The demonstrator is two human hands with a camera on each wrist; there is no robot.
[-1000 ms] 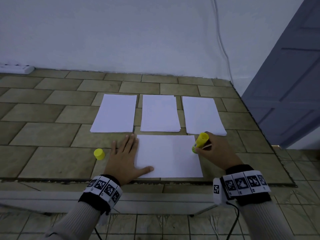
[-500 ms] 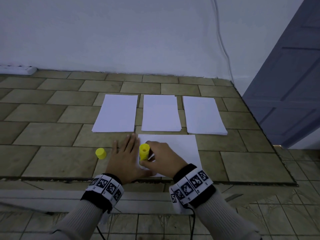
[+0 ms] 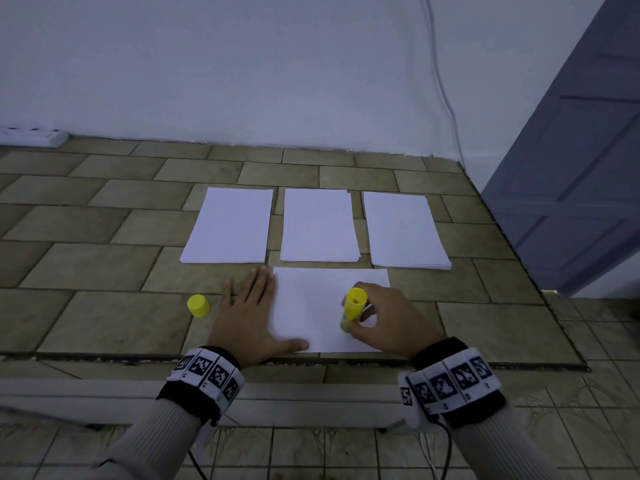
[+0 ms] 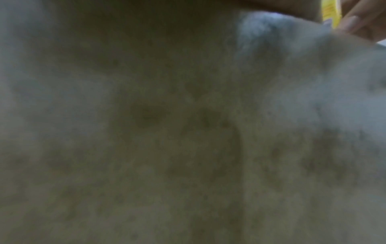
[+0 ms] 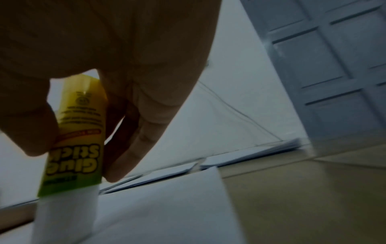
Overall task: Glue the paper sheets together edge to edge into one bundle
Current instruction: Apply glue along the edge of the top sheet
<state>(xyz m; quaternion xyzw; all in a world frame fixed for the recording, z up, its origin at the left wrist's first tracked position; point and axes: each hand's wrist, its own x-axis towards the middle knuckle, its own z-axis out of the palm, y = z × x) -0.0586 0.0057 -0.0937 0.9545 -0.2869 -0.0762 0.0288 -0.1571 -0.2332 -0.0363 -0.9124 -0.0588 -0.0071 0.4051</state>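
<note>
A single white sheet (image 3: pixel 311 306) lies crosswise on the tiled table near its front edge. My left hand (image 3: pixel 249 313) lies flat with straight fingers on the sheet's left edge, thumb on the paper. My right hand (image 3: pixel 384 323) grips a yellow glue stick (image 3: pixel 352 308) upside down, its white tip (image 5: pixel 64 217) pressed on the sheet right of the middle. The stick's label (image 5: pixel 77 148) reads upside down in the right wrist view. Its yellow cap (image 3: pixel 198 305) stands on the table left of my left hand. Three stacks of white paper (image 3: pixel 228 226) (image 3: pixel 318 226) (image 3: pixel 403 232) lie in a row behind the sheet.
The tiled table (image 3: pixel 86 265) ends at a front edge just below the sheet and at a right edge near a grey-blue door (image 3: pixel 581 174). A white wall (image 3: pixel 242 64) with a cable (image 3: pixel 446 98) runs behind. A white power strip (image 3: pixel 33 137) sits at the back left.
My right hand with the glue stick swept from the sheet's right edge to its left side, then back toward the right. The left hand stayed flat on the sheet.
</note>
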